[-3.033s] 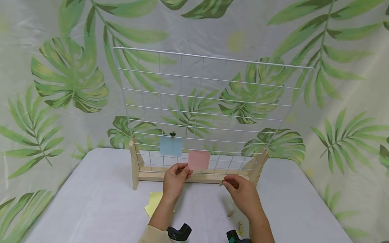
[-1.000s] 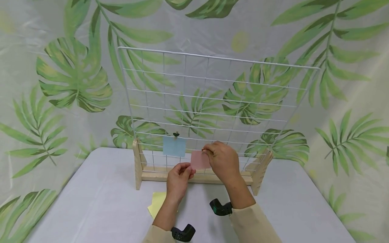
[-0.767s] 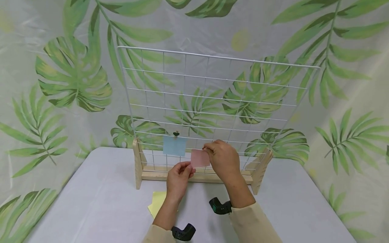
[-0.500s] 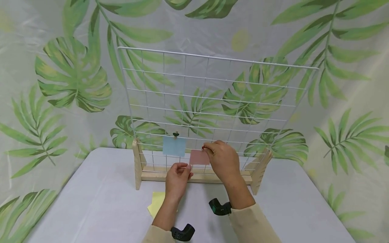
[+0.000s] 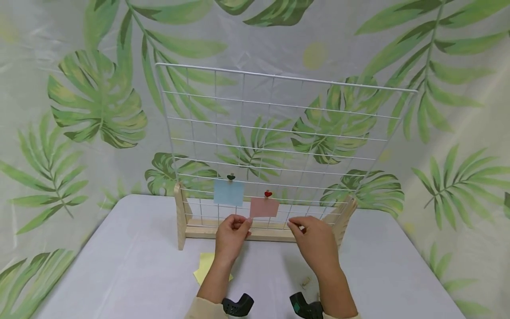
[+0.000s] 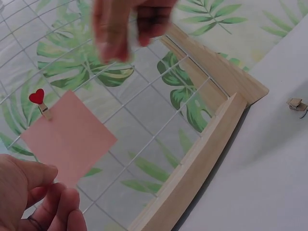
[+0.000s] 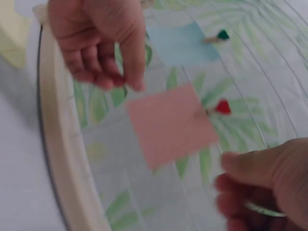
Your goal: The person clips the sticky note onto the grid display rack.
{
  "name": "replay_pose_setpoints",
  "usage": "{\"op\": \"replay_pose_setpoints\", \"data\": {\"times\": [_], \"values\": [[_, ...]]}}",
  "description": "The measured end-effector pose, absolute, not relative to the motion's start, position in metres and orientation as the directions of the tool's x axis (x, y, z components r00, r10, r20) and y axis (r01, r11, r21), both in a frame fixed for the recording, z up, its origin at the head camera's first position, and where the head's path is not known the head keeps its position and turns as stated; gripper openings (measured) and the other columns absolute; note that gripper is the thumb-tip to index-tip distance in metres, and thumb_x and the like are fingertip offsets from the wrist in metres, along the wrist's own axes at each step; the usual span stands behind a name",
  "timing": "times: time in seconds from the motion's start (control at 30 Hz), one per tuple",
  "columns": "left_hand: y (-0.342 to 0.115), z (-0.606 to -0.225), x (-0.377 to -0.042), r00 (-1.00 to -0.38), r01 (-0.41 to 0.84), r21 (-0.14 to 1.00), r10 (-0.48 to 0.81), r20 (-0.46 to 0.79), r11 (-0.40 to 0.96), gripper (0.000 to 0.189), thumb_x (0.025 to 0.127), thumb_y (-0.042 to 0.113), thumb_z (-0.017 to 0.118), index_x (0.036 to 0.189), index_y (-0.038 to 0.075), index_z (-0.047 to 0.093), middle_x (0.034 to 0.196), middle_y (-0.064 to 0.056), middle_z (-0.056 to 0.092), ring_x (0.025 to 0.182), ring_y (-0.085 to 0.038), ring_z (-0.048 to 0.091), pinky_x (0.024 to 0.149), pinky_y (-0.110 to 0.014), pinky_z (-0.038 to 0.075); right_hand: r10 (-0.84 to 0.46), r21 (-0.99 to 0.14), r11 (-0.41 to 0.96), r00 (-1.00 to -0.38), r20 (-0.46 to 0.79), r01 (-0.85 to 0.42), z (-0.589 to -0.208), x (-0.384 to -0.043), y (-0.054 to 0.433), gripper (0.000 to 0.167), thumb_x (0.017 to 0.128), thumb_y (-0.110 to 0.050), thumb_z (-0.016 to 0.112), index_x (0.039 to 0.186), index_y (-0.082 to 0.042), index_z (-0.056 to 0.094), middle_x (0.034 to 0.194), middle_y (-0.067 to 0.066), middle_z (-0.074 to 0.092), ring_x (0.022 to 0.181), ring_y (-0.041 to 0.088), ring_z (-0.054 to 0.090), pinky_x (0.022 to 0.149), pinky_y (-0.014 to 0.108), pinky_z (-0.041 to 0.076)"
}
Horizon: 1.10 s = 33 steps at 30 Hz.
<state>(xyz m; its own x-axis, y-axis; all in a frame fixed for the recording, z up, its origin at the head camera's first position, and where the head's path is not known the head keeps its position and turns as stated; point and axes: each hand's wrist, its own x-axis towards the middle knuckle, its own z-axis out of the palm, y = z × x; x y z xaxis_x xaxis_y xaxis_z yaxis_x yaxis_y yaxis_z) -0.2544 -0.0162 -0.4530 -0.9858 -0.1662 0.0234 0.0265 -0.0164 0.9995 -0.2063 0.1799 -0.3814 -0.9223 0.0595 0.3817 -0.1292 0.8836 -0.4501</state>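
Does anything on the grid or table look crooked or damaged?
No damage shows. The pink note hangs lower than the blue note, so the pair looks uneven; the yellow notes on the table lie askew.

Soft light filled the head view, faint shadow (image 5: pixel 292 261) at five o'clock; the dimmer left wrist view blurred the right hand (image 6: pixel 117 21) at twelve.

One note (image 5: pixel 264 208) is pink, one sheet (image 5: pixel 229 194) pale blue, the backdrop (image 5: pixel 95 97) green-leaf patterned.
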Motion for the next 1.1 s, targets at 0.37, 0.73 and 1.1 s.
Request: {"op": "replay_pose_setpoints", "data": {"times": [0.37,0.73,1.1], "values": [[-0.016,-0.448,-0.252,-0.992,0.034,0.999,-0.123,0.036,0.017,0.021,0.095,0.026,0.073,0.097,0.005,0.072,0.079,-0.006,0.069,0.067,-0.011,0.065,0.065,-0.022,0.056,0.061,-0.405,0.907,-0.987,-0.146,0.116,-0.383,-0.154,0.262,0.029,0.092,-0.039,0.074,0.109,-0.016,0.076,0.101,0.000,0.075,0.094,0.022,0.070,0.077,0.048,0.057],[-0.036,-0.433,-0.241,-0.997,0.073,0.979,0.045,0.065,0.188,0.025,0.101,0.026,0.065,0.109,0.003,0.070,0.093,-0.016,0.071,0.072,-0.015,0.065,0.064,-0.027,0.052,0.027,-0.436,0.891,-0.975,-0.222,0.124,-0.405,-0.171,0.269,0.035,0.090,-0.029,0.077,0.115,-0.006,0.072,0.098,0.007,0.075,0.089,0.024,0.070,0.072,0.045,0.056],[-0.092,-0.422,-0.216,-0.992,0.046,0.685,0.113,-0.054,0.727,0.022,0.090,0.020,0.076,0.108,0.009,0.071,0.098,-0.007,0.072,0.085,-0.020,0.064,0.070,-0.038,0.053,0.047,-0.419,0.896,-0.970,-0.239,0.147,-0.414,-0.178,0.281,0.035,0.088,-0.025,0.078,0.113,-0.002,0.071,0.096,0.010,0.075,0.088,0.025,0.070,0.071,0.046,0.056]]}}
